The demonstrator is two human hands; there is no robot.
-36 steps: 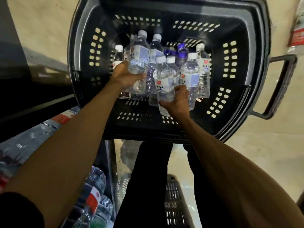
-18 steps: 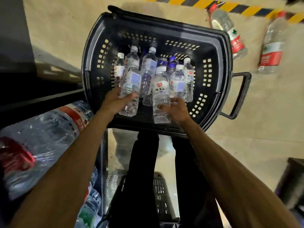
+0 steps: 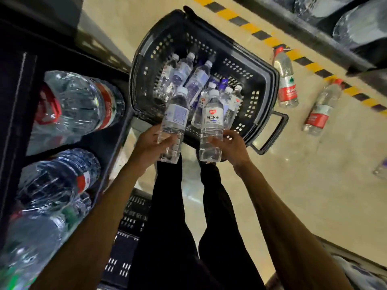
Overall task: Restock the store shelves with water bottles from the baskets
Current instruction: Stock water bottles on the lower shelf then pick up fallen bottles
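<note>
Standing on the floor, the black basket keeps its other bottles; since half a second ago two have been lifted above its near rim; left hand grips a clear blue-labelled bottle; right hand grips a clear white-labelled bottle.

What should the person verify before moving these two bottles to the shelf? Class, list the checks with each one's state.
1. Grip of left hand on left bottle: ok, fingers wrap it.
2. Grip of right hand on right bottle: ok.
3. Both caps on: ok.
4. Both clear of basket: ok.
5. Free slot on shelf: cannot tell; large bottles fill what shows.
6. Bare floor: not ok, two red-label bottles sit there.
</note>
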